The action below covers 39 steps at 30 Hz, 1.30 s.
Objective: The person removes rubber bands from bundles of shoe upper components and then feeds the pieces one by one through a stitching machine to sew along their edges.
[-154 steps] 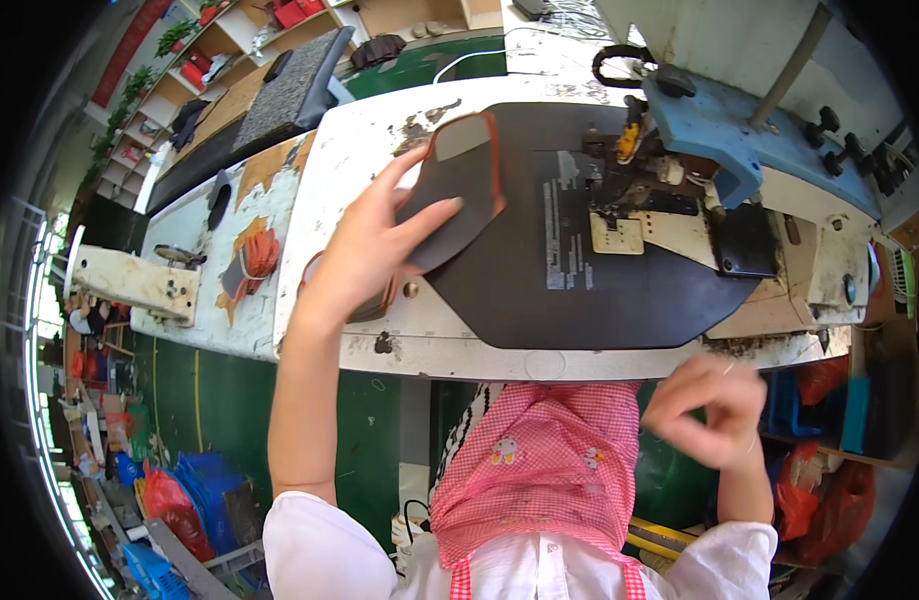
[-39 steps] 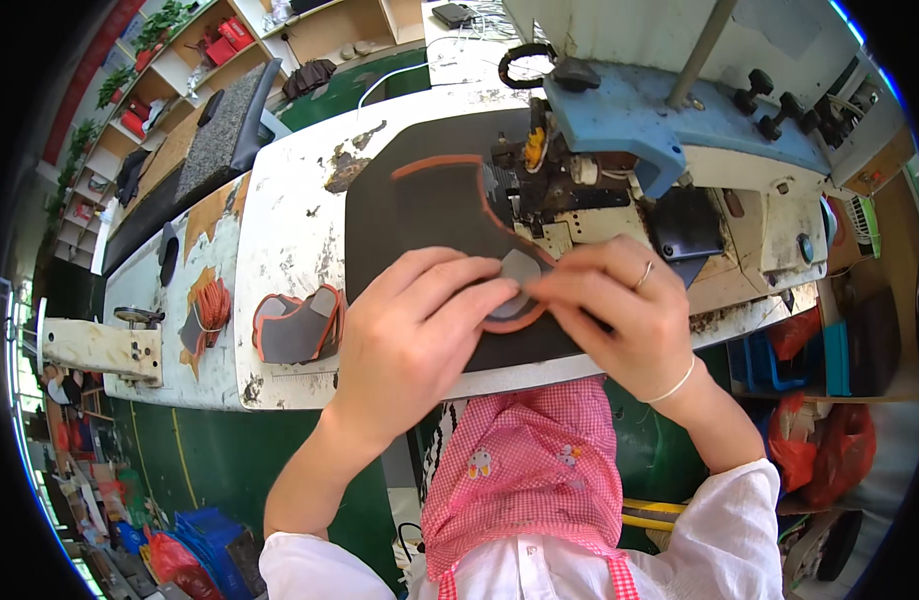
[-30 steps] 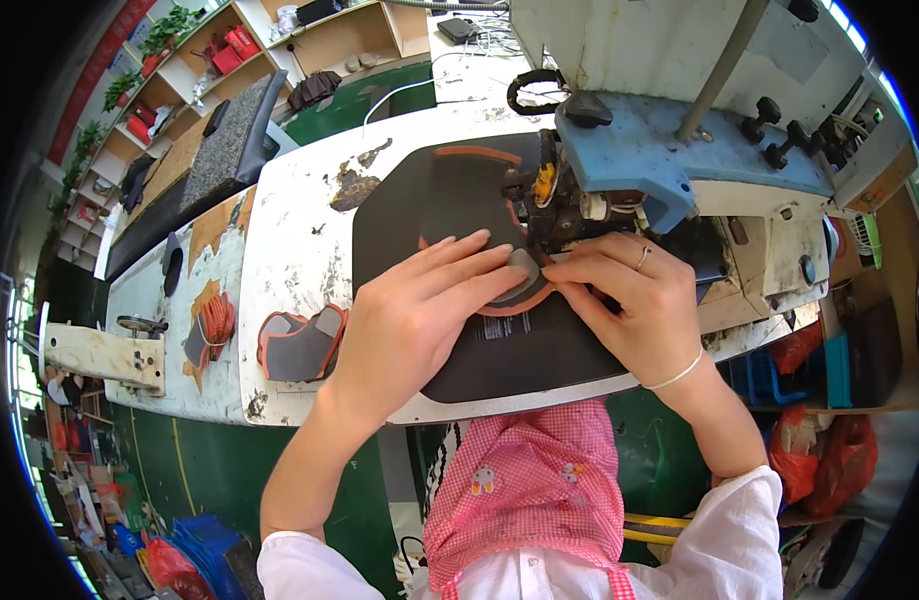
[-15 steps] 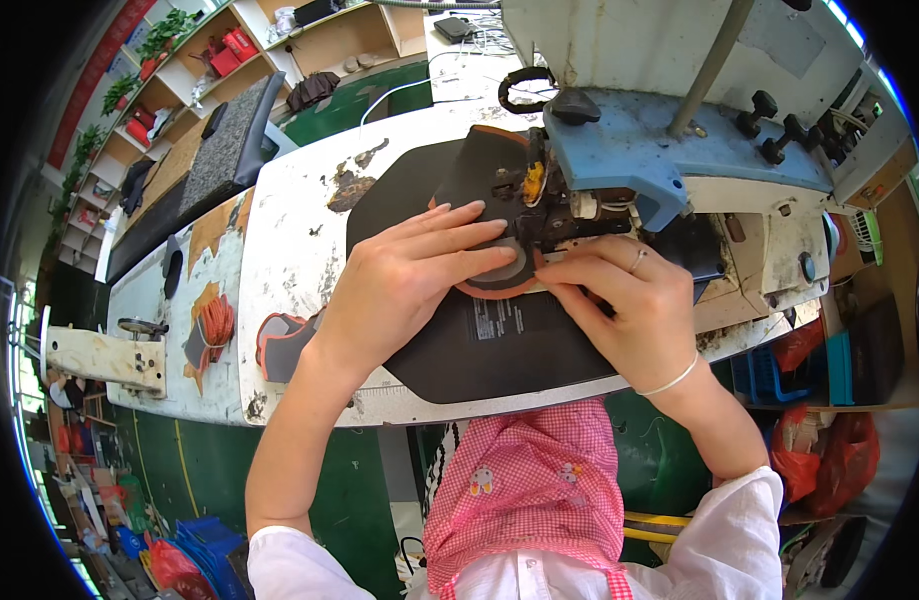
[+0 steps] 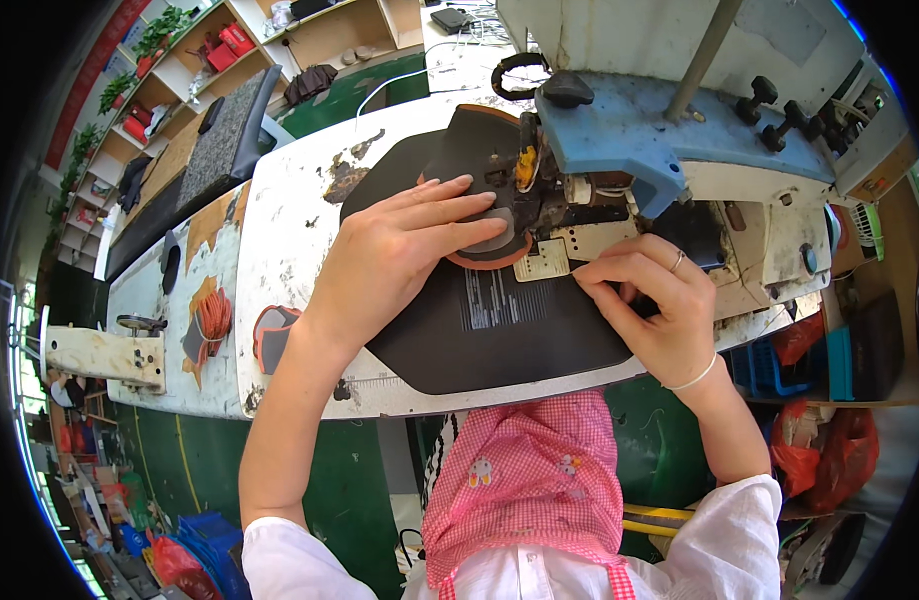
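A dark grey fabric piece with an orange edge (image 5: 485, 258), resembling a shoe upper part, lies on a black board (image 5: 480, 360) beside the blue folding or sewing machine's dark metal head (image 5: 552, 205). Across this piece my left hand (image 5: 405, 235) rests flat, fingers stretched toward the machine head and fingertips near a lighter grey patch. My right hand (image 5: 652, 295) is at the right, thumb and forefinger pinched together just beside a pale metal plate (image 5: 543, 260) with small holes. Anything between those fingertips is hidden or too small to make out.
Other orange-edged grey pieces (image 5: 276, 335) lie left of my left forearm. A tied bundle of similar pieces (image 5: 210, 320) sits farther left. The machine's blue arm (image 5: 620, 130) overhangs the work. Blue baskets (image 5: 760, 365) and red bags (image 5: 845, 450) stand at right.
My right hand has moved right, away from the orange-edged piece, and more of the metal plate shows. The piece's orange edge sits slightly higher; my left hand stays on it.
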Each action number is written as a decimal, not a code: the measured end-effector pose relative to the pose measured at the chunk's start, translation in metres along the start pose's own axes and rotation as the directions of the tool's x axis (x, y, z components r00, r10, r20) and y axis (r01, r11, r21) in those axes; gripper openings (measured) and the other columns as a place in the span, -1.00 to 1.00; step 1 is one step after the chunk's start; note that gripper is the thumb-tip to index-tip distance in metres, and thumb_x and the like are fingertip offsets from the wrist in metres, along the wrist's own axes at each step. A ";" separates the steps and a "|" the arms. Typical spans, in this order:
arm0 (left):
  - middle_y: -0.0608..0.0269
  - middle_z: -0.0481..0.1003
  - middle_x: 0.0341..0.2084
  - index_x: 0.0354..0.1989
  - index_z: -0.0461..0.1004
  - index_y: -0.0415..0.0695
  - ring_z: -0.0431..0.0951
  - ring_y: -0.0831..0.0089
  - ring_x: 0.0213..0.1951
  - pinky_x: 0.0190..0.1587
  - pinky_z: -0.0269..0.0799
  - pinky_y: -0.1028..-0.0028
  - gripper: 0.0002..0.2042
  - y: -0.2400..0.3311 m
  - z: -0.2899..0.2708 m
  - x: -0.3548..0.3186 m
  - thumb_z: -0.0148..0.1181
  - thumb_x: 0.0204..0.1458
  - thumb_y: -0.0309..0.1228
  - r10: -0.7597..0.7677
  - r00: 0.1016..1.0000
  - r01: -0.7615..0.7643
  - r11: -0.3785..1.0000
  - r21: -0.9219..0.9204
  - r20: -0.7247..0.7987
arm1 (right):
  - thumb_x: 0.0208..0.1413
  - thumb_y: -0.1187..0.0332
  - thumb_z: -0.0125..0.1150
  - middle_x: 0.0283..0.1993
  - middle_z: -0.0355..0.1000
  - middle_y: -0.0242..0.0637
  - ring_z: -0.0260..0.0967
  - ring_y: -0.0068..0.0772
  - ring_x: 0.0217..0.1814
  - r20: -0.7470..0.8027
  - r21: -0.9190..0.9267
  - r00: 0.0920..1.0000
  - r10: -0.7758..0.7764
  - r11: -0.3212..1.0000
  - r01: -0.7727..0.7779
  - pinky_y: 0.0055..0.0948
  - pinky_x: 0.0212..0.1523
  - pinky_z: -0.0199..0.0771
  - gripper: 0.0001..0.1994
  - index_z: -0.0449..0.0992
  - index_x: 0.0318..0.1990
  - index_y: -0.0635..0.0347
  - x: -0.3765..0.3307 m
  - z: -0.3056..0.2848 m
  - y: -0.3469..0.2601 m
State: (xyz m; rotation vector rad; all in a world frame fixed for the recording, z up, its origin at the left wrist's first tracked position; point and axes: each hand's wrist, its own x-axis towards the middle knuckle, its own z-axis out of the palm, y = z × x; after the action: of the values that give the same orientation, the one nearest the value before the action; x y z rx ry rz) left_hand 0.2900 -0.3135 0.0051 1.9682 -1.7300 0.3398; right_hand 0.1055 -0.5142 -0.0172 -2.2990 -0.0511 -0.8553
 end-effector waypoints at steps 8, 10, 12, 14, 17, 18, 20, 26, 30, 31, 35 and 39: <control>0.21 0.64 -0.02 -0.01 0.66 -0.03 0.61 0.17 0.10 0.10 0.59 0.25 -0.62 0.026 0.001 -0.005 0.22 -0.06 -0.56 -0.080 0.996 0.086 0.964 0.251 -0.032 | -0.05 0.61 0.43 -0.32 0.51 -0.33 0.42 -0.45 -0.46 0.001 -0.001 1.000 -0.016 1.000 0.016 -0.51 -0.50 0.44 -0.83 0.64 -0.29 0.17 0.001 -0.001 0.002; 0.19 0.64 -0.02 0.00 0.65 -0.04 0.62 0.17 0.08 0.05 0.60 0.27 -0.61 0.039 0.002 -0.005 0.22 -0.07 -0.55 -0.100 0.995 0.102 0.941 0.323 -0.025 | -0.05 0.61 0.44 -0.32 0.52 -0.33 0.43 -0.45 -0.45 0.002 -0.002 1.000 -0.021 1.000 0.021 -0.51 -0.50 0.44 -0.83 0.64 -0.29 0.17 0.001 -0.001 0.003; 0.18 0.64 -0.02 0.00 0.64 -0.05 0.63 0.16 0.06 0.00 0.62 0.28 -0.61 0.053 0.002 -0.005 0.23 -0.08 -0.53 -0.119 0.993 0.117 0.910 0.397 -0.021 | -0.06 0.62 0.44 -0.31 0.52 -0.33 0.45 -0.47 -0.42 -0.004 0.005 1.000 -0.023 1.000 0.023 -0.53 -0.50 0.45 -0.82 0.65 -0.29 0.18 0.001 -0.001 0.002; 0.14 0.63 -0.03 0.00 0.63 -0.08 0.65 0.14 0.01 -0.06 0.63 0.30 -0.60 0.063 0.001 -0.005 0.23 -0.10 -0.53 -0.136 0.990 0.131 0.877 0.462 -0.021 | -0.06 0.62 0.44 -0.30 0.52 -0.33 0.46 -0.47 -0.41 0.002 0.007 1.000 -0.027 1.000 0.027 -0.53 -0.50 0.45 -0.82 0.65 -0.29 0.18 0.001 -0.002 0.001; 0.15 0.65 -0.09 -0.03 0.64 -0.12 0.64 0.13 -0.06 0.00 0.60 0.23 -0.59 0.064 -0.002 -0.005 0.29 -0.16 -0.51 -0.139 0.990 0.136 0.923 0.360 -0.016 | -0.06 0.62 0.43 -0.29 0.53 -0.33 0.46 -0.48 -0.41 0.010 -0.006 1.000 -0.028 1.000 0.028 -0.53 -0.50 0.46 -0.82 0.66 -0.28 0.18 0.000 -0.002 0.003; 0.17 0.65 -0.11 -0.07 0.66 -0.12 0.63 0.13 -0.07 0.05 0.58 0.18 -0.60 0.063 -0.005 -0.005 0.31 -0.19 -0.51 -0.147 0.989 0.145 0.950 0.276 -0.011 | -0.06 0.63 0.43 -0.29 0.53 -0.32 0.46 -0.47 -0.41 0.013 -0.010 0.999 -0.029 1.000 0.029 -0.53 -0.50 0.46 -0.81 0.66 -0.28 0.18 0.000 -0.003 0.003; 0.18 0.64 -0.12 -0.11 0.68 -0.11 0.60 0.12 -0.06 0.12 0.52 0.12 -0.62 0.047 -0.013 -0.002 0.32 -0.21 -0.53 -0.066 0.997 0.057 0.978 0.202 0.035 | -0.06 0.63 0.43 -0.29 0.53 -0.32 0.46 -0.47 -0.41 0.014 -0.015 0.999 -0.030 0.999 0.031 -0.53 -0.50 0.46 -0.81 0.66 -0.28 0.18 -0.001 -0.004 0.004; 0.17 0.57 -0.02 -0.14 0.72 -0.03 0.52 0.12 0.09 0.29 0.33 0.05 -0.65 -0.003 -0.018 0.002 0.34 -0.17 -0.60 0.120 0.988 -0.110 0.989 -0.103 0.094 | -0.06 0.63 0.43 -0.29 0.53 -0.33 0.45 -0.47 -0.41 0.013 -0.007 0.999 -0.049 0.999 0.049 -0.53 -0.50 0.45 -0.81 0.66 -0.27 0.18 0.000 -0.003 0.002; 0.17 0.55 0.10 -0.06 0.70 -0.06 0.45 0.09 0.27 0.29 0.33 0.18 -0.68 -0.009 -0.012 -0.003 0.30 0.00 -0.63 0.007 0.988 0.047 0.934 -0.355 0.151 | -0.07 0.64 0.43 -0.30 0.53 -0.33 0.43 -0.46 -0.42 0.022 0.001 0.999 -0.042 0.999 0.042 -0.53 -0.50 0.44 -0.81 0.66 -0.28 0.19 0.000 -0.004 0.002; 0.15 0.53 0.15 -0.03 0.69 -0.05 0.43 0.11 0.29 0.28 0.33 0.19 -0.66 -0.010 -0.012 -0.004 0.29 0.00 -0.63 0.028 0.987 0.024 0.946 -0.323 0.156 | -0.07 0.64 0.43 -0.30 0.53 -0.33 0.43 -0.46 -0.42 0.022 0.001 0.999 -0.042 0.999 0.042 -0.53 -0.50 0.44 -0.81 0.66 -0.28 0.19 0.000 -0.003 0.002; 0.14 0.49 0.23 0.07 0.64 -0.01 0.41 0.14 0.32 0.29 0.32 0.21 -0.60 -0.009 -0.014 -0.004 0.28 0.03 -0.60 0.050 0.982 -0.007 0.973 -0.230 0.182 | -0.07 0.64 0.43 -0.30 0.53 -0.32 0.43 -0.47 -0.42 0.011 -0.023 0.998 -0.062 0.998 0.062 -0.53 -0.50 0.43 -0.81 0.66 -0.29 0.18 -0.001 -0.003 0.004; 0.15 0.49 0.22 0.10 0.63 0.00 0.41 0.14 0.32 0.31 0.31 0.24 -0.60 -0.005 -0.013 -0.007 0.26 0.06 -0.58 0.019 0.985 0.015 0.981 -0.193 0.174 | -0.08 0.63 0.44 -0.30 0.53 -0.32 0.43 -0.47 -0.42 0.013 -0.019 0.998 -0.056 0.998 0.056 -0.54 -0.49 0.44 -0.81 0.66 -0.28 0.18 -0.001 -0.003 0.003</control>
State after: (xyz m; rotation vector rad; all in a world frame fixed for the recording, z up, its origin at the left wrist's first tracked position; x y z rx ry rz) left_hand 0.2959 -0.3009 0.0116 1.9015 -1.7976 -0.0033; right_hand 0.1039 -0.5185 -0.0173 -2.3311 -0.1136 -0.8735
